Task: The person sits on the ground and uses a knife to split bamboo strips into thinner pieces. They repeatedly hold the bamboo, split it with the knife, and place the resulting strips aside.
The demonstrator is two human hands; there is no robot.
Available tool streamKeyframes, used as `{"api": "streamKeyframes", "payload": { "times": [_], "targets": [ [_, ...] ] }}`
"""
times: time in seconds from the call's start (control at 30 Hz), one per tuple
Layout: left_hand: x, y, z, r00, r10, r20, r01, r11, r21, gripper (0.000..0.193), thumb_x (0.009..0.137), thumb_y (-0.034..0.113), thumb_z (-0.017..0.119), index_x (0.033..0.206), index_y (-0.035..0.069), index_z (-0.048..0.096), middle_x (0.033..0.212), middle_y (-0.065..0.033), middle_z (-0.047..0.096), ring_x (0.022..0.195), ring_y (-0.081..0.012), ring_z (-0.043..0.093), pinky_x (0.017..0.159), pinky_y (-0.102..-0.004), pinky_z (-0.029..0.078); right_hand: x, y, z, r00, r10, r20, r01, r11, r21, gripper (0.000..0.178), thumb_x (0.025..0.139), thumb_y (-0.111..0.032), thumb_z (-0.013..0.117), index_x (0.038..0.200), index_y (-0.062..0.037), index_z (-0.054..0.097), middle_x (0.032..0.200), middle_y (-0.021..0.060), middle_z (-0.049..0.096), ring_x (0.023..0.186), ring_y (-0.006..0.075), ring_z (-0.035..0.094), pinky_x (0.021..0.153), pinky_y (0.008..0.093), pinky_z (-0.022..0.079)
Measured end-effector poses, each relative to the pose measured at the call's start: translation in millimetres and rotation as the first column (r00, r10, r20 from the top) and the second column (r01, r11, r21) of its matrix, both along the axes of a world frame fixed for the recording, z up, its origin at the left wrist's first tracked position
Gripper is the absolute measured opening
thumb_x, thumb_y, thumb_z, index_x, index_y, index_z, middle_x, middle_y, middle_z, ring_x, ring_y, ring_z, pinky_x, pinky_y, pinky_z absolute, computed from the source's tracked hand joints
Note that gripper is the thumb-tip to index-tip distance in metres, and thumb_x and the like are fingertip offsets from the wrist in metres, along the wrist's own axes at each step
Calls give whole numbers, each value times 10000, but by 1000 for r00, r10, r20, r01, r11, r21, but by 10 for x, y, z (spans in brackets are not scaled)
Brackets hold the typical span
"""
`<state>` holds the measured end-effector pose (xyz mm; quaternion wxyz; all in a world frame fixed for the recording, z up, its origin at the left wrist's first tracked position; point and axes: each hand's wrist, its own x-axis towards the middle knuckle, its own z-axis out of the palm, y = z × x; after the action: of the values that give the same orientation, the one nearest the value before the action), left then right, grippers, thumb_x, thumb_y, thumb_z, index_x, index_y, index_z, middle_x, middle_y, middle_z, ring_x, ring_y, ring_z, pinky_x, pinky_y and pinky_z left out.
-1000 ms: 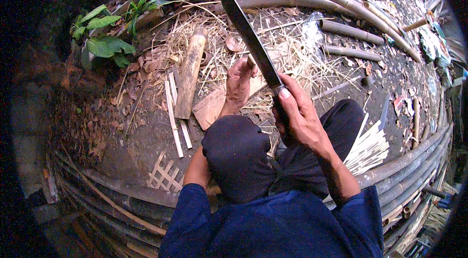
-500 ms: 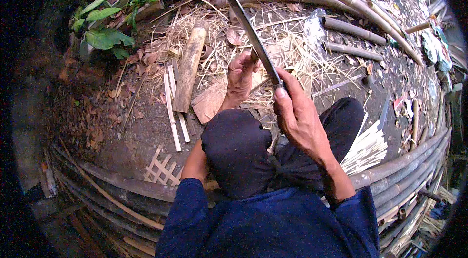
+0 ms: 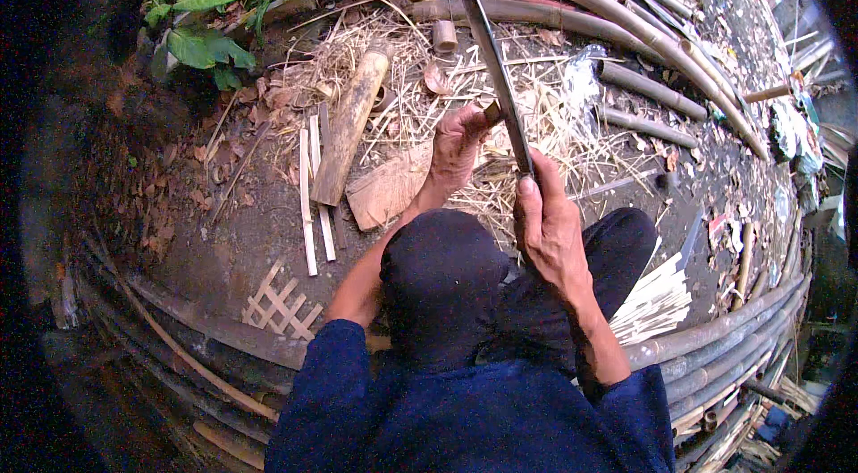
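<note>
My right hand (image 3: 551, 227) is wrapped round the handle of a machete (image 3: 497, 62). Its long dark blade points up and away, leaning a little left. Beside the blade, my left hand (image 3: 456, 147) pinches a small brown piece of bamboo (image 3: 492, 113) between thumb and fingers. That piece's end is at the blade's left edge; whether they touch I cannot tell. Most of the bamboo piece is hidden by my fingers. Below my left hand lies a pale flat wooden block (image 3: 389, 190).
A thick bamboo log (image 3: 353, 129) and pale strips (image 3: 308, 205) lie at left, near a woven lattice (image 3: 281, 308). Thin shavings (image 3: 554, 129) cover the ground ahead. Long bamboo poles (image 3: 536, 17) curve across the back. Split sticks (image 3: 652, 303) lie beside my right knee.
The machete and both hands appear further right and slightly lower, partly from the view shifting. The blade stands more upright. A short bamboo tube behind the blade now shows fully.
</note>
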<state>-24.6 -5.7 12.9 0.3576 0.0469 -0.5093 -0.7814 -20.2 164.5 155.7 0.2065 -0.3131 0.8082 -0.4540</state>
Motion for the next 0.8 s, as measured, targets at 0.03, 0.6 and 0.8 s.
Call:
{"api": "streamKeyframes", "payload": {
  "times": [0.03,0.6,0.8],
  "targets": [
    [-7,-15,12,999,13,38,-11,999,-40,386,888,393,631,742,41,569,679,25,496,617,-79,424,579,-237,353,-6,8,38,1000,9,-3,-9,1000,-15,358,972,-192,436,1317,-96,423,798,226,611,763,390,649,698,401,494],
    [109,-236,-299,817,512,264,-111,589,-801,460,826,322,695,1139,10,568,962,-173,598,958,-313,598,796,-391,489,-222,16,-123,998,28,-58,-31,998,-50,335,979,-199,424,1298,-101,458,658,126,531,588,234,553,578,368,443],
    [98,-263,32,840,531,112,-168,451,-876,296,809,189,686,1041,17,619,929,-183,606,880,-352,605,739,-432,476,-157,77,443,1000,-4,-3,4,999,42,329,978,-216,436,1275,-81,471,737,174,589,672,264,608,642,377,478]
  ]
}}
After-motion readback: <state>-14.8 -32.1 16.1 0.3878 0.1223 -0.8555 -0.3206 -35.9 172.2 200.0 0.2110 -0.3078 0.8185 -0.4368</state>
